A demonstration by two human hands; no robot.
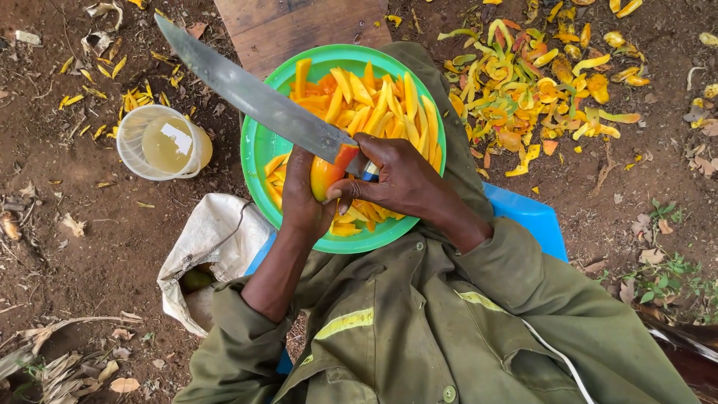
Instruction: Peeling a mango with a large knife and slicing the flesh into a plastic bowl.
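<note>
Mango (326,176): gripped in the left hand (303,198), directly above the green bowl (258,150) of slices. Right hand (400,179) closed on the knife (247,93), blade touching the mango.

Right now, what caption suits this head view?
Left hand holds a peeled orange mango, right hand slicing with a long steel knife over a green plastic bowl.

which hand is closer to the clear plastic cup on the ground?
Left. The left hand holds the mango on the side facing the cup; the right hand grips the knife farther away.
</note>
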